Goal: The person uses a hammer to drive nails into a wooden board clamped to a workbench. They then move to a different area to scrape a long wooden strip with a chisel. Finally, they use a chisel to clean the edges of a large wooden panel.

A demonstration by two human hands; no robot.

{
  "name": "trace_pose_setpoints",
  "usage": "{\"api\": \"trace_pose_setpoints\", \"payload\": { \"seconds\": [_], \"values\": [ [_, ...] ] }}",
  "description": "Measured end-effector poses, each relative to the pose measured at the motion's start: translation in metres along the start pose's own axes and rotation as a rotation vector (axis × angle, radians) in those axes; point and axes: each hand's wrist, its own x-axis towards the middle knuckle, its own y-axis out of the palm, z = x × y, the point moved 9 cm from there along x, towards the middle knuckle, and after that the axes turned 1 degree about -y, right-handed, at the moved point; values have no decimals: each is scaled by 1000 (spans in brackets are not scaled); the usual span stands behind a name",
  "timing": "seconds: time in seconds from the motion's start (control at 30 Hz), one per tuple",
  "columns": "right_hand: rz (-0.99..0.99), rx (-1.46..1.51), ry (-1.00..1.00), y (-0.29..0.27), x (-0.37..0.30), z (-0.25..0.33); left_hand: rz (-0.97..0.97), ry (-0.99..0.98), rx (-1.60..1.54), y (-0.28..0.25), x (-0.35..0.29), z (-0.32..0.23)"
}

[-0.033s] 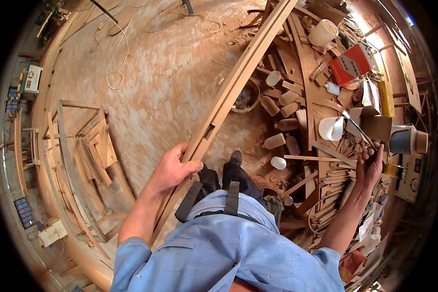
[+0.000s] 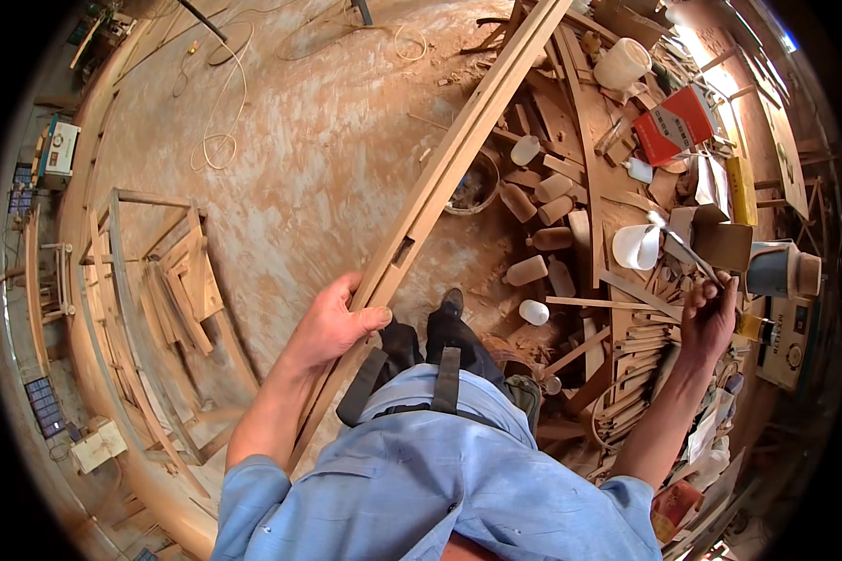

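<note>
My left hand [image 2: 335,323] is closed around a long wooden beam [image 2: 444,168], thumb across its upper face. The beam runs diagonally from beside my body to the far edge of the view. A dark mortise [image 2: 402,250] is cut into it just beyond my fingers. On the right, my right hand [image 2: 706,318] grips the near end of a thin stick [image 2: 690,254] between its fingers. Its far tip looks whitish and hangs by a white cut-off plastic cup [image 2: 627,251] on the cluttered bench; whether it touches the rim, I cannot tell.
An open cardboard box [image 2: 720,245] and a blue-grey container [image 2: 772,268] stand beyond my right hand. A red box [image 2: 674,126] and a white jar [image 2: 622,64] sit farther along the bench. Several dusty bottles [image 2: 527,271] lie below it. A wooden frame [image 2: 154,309] stands at left.
The stick in my right hand has tilted slightly, and its whitish tip now shows more plainly near the cup. My left hand and the beam stay put.
</note>
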Motion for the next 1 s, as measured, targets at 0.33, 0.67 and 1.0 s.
{"api": "trace_pose_setpoints", "payload": {
  "seconds": [0.33, 0.67, 1.0],
  "values": [
    [585, -375, 269, 240, -119, -112, -136, 51, 57, -34, -24, 19],
    [785, -645, 235, 307, -146, -155, -310, 120, 152, -62, -51, 33],
    [1123, -845, -241, 359, -188, -152, -461, 35, 400, -82, -56, 38]
  ]
}}
